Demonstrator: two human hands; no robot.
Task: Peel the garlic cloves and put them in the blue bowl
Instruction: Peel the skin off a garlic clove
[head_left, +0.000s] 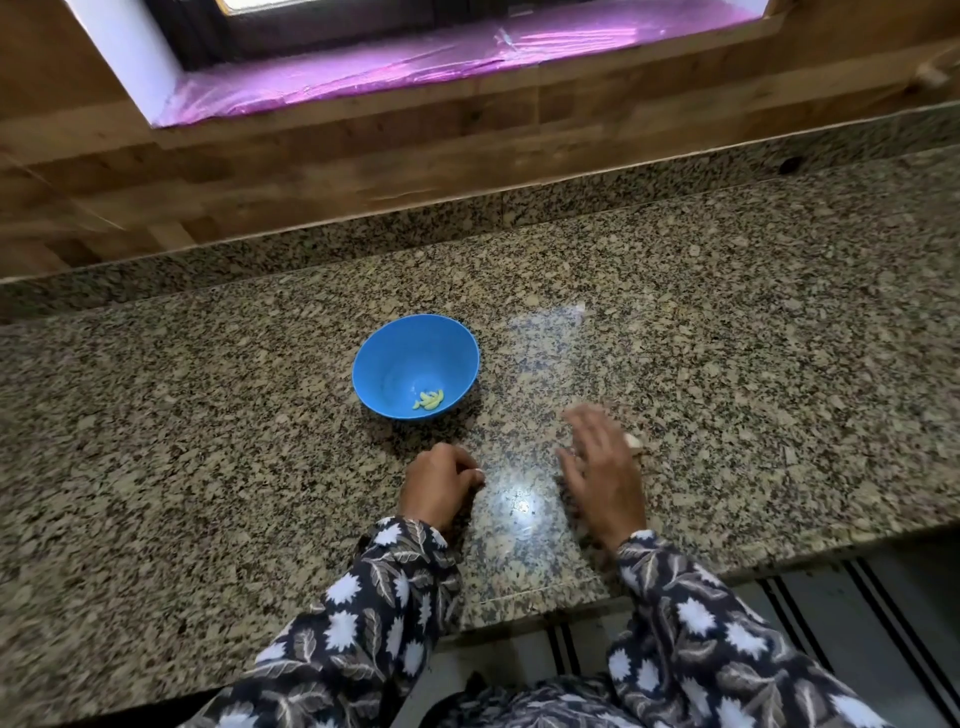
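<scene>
Garlic cloves (429, 400), roughly four, lie in one blue bowl (395, 358).

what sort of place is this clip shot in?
Probably a home kitchen: a speckled grey-brown granite countertop, a round blue plastic bowl holding a few yellowish peeled garlic cloves, and a wood-panelled wall below a window sill.

Left hand (441, 486) curled; right hand (602, 467) flat, blurred.
</scene>
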